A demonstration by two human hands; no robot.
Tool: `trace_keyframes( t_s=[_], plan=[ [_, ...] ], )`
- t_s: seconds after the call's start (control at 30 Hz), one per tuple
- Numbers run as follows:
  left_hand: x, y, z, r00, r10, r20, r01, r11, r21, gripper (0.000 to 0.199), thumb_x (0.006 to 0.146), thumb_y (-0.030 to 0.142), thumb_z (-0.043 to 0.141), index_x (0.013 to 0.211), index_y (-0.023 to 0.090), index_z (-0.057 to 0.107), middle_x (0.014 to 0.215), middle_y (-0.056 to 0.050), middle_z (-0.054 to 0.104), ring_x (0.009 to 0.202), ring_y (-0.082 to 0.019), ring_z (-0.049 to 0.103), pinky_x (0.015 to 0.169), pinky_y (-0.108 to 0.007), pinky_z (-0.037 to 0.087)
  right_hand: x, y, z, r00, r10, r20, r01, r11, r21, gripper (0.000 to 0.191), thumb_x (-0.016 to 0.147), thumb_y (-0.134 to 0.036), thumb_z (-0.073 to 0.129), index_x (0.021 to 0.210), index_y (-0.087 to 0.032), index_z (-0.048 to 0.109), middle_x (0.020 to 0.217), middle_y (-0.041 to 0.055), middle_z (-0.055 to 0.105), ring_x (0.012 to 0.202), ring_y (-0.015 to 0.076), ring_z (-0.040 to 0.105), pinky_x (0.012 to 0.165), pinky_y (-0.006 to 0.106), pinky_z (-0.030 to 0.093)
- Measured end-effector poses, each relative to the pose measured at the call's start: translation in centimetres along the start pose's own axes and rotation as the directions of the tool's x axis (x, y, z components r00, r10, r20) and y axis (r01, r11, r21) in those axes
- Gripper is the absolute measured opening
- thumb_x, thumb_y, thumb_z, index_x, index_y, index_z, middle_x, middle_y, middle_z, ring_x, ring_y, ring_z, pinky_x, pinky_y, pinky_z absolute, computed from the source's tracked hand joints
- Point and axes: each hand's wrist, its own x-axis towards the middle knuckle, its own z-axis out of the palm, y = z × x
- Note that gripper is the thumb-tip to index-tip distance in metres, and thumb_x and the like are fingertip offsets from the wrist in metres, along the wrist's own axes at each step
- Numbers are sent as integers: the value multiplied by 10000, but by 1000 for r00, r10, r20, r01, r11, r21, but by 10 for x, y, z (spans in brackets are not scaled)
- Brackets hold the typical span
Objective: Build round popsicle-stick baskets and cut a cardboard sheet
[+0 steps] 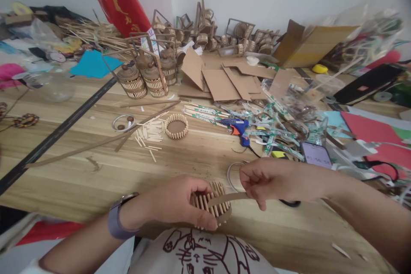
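My left hand [180,201] is closed round a small basket of short wooden sticks [221,212] with a brown cardboard base, tilted on its side near the table's front edge. A narrow brown cardboard strip [227,197] lies across the sticks. Its other end is pinched between the fingers of my right hand [266,180]. Beyond my right hand, a ring [231,175] rests on the table. Farther back stands a second stick-walled basket [176,126], upright, beside a scatter of cut sticks [150,133]. My left fingers hide part of the held basket.
A blue glue gun [239,127] lies among green-printed wrappers [276,126], with a phone [316,155] to their right. Cardboard pieces [221,83] and finished lidded buckets [156,81] stand behind. A long brown strip [83,150] crosses the left side. A red bag [118,4] leans at the back.
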Motion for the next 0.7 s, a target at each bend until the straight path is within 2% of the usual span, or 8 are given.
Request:
trace_keyframes(
  t_s=[0.3, 0.5, 0.7],
  plan=[
    [-1, -2, 2, 998, 70, 8, -70, 997, 44, 468, 791, 619, 643, 888, 165, 704, 710, 25, 567, 639, -120, 451, 556, -217, 306, 1, -5, -1, 1000, 6, -9, -7, 998, -57, 45, 727, -238, 540, 709, -198, 541, 619, -27, 612, 557, 102, 453, 480, 212, 294],
    [-1, -3, 5, 996, 84, 22, -85, 996, 42, 469, 861, 611, 569, 903, 163, 702, 697, 30, 550, 617, -104, 430, 547, -209, 308, 2, -5, -1, 1000, 13, -1, -13, 997, -77, 35, 719, -222, 538, 716, -194, 558, 643, -21, 630, 555, 99, 464, 467, 205, 278],
    [-2, -3, 6, 998, 69, -4, -68, 994, 86, 391, 882, 529, 558, 844, 159, 678, 661, 43, 504, 602, -101, 406, 530, -208, 294, 2, -4, 1, 1000, 28, -10, -29, 997, -68, 45, 713, -215, 526, 737, -194, 558, 655, -13, 649, 567, 110, 483, 482, 217, 297]
  ],
)
